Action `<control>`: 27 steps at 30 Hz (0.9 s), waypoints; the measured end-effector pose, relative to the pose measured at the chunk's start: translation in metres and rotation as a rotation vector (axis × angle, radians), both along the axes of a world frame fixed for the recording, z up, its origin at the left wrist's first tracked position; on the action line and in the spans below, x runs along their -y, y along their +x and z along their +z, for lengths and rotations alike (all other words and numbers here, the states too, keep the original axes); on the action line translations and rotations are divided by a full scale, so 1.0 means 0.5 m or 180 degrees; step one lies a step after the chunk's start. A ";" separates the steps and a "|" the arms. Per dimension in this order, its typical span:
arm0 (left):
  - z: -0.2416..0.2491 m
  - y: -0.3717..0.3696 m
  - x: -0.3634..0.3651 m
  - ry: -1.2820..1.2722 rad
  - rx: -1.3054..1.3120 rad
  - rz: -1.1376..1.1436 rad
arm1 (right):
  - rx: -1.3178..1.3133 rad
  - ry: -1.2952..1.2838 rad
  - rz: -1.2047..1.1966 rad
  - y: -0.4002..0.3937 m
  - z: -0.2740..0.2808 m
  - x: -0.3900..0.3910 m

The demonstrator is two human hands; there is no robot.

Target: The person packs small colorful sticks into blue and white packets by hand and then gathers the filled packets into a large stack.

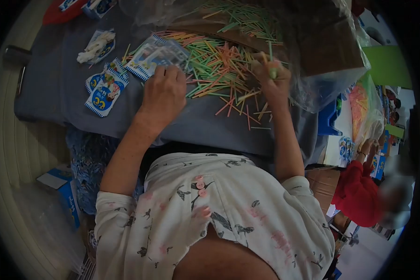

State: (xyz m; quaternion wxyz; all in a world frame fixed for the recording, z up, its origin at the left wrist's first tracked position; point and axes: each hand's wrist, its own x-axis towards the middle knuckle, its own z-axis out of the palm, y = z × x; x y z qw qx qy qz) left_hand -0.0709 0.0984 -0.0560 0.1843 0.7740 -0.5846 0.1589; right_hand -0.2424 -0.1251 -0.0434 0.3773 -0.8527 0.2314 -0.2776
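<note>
My left hand (pixel 165 95) is closed at the near edge of a clear-and-blue printed plastic packet (pixel 147 59), which lies against a pile of thin pastel sticks (pixel 207 63). The fingertips are partly hidden under the hand. Over the right side of the pile, my right hand (pixel 272 77) is closed round a few sticks (pixel 270 48); a pale green one points up out of the fist. More sticks in pink, green, yellow and orange lie loose on the grey cloth just below this hand.
Filled printed packets (pixel 106 91) and a crumpled white bundle (pixel 98 46) lie on the left. A plastic-lined cardboard box (pixel 331 51) with more sticks stands at the back right. A person in a red top (pixel 358 193) handles packets farther right.
</note>
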 end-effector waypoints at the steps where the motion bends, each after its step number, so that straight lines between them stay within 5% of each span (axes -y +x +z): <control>1: 0.000 0.007 -0.010 -0.0282 -0.0244 -0.0053 | 0.0292 0.0655 0.0033 -0.003 0.013 -0.003; 4: -0.005 0.005 -0.017 -0.0815 -0.0527 -0.0084 | 0.0405 0.1747 0.0318 0.010 0.032 -0.012; 6: -0.011 -0.004 -0.007 -0.0956 -0.0468 0.0026 | -0.0317 -0.1452 0.0873 0.018 -0.012 0.017; 8: -0.009 -0.001 -0.002 -0.1142 -0.0437 0.0060 | -0.0435 -0.0892 0.0898 0.016 -0.003 0.009; 10: 0.000 0.015 -0.018 -0.1115 -0.1386 -0.0125 | 0.0095 0.0663 0.0791 0.013 0.014 -0.009; 14: -0.005 0.034 -0.017 -0.1423 -0.1435 -0.0077 | 0.0796 -0.0011 0.0681 0.029 0.020 -0.018; 17: -0.017 0.015 -0.022 -0.0564 -0.0539 -0.0115 | 0.0872 0.1620 0.0305 0.028 0.021 -0.027; 20: 0.019 -0.002 -0.025 -0.0613 -0.0859 0.0046 | 0.0433 0.0842 0.0148 0.020 0.006 -0.015; 25: 0.008 0.023 -0.036 -0.0460 -0.0886 0.0195 | 0.0265 0.1116 0.0417 0.023 -0.003 0.001; 27: 0.001 0.037 -0.042 -0.0616 -0.1141 0.0167 | -0.0020 0.0116 0.0904 0.027 0.003 0.005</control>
